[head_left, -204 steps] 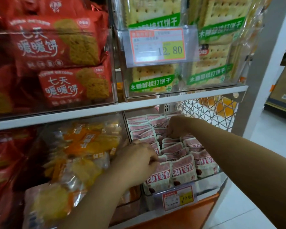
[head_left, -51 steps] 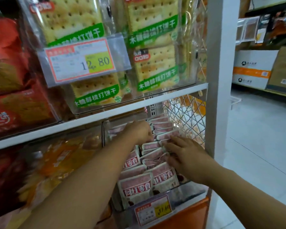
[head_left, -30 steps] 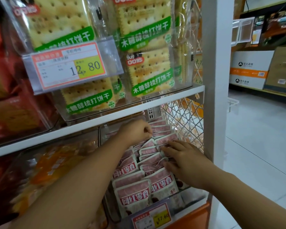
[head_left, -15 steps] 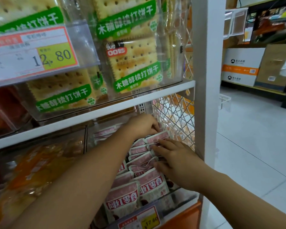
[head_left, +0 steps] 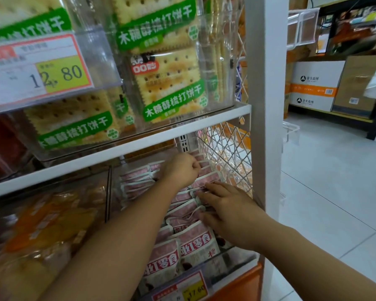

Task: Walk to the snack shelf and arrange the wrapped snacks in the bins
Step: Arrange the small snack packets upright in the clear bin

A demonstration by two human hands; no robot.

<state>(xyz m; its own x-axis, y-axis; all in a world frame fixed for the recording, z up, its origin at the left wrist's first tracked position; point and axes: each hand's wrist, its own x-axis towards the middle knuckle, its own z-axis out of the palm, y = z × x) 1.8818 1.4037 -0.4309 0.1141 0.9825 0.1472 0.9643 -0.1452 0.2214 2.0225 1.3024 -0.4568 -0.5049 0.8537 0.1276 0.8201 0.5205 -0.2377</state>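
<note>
Pink wrapped snack packets (head_left: 193,240) stand in rows inside a clear plastic bin (head_left: 232,266) on the lower shelf. My left hand (head_left: 182,168) reaches deep into the bin, its fingers curled on a pink packet (head_left: 204,165) near the back. My right hand (head_left: 228,207) lies flat with fingers spread across the tops of the packets in the right-hand row, pressing on them. The packets under both hands are partly hidden.
Cracker packs with green labels (head_left: 172,88) fill the clear bin on the shelf above. Orange and yellow snack bags (head_left: 44,231) fill the bin to the left. A white upright post (head_left: 265,105) and wire mesh (head_left: 228,153) bound the right side. Cartons (head_left: 313,85) stand across the aisle.
The view has shifted closer and to the right. My left hand has stayed at the back of the bin while my right hand keeps pressing the right-hand row.
</note>
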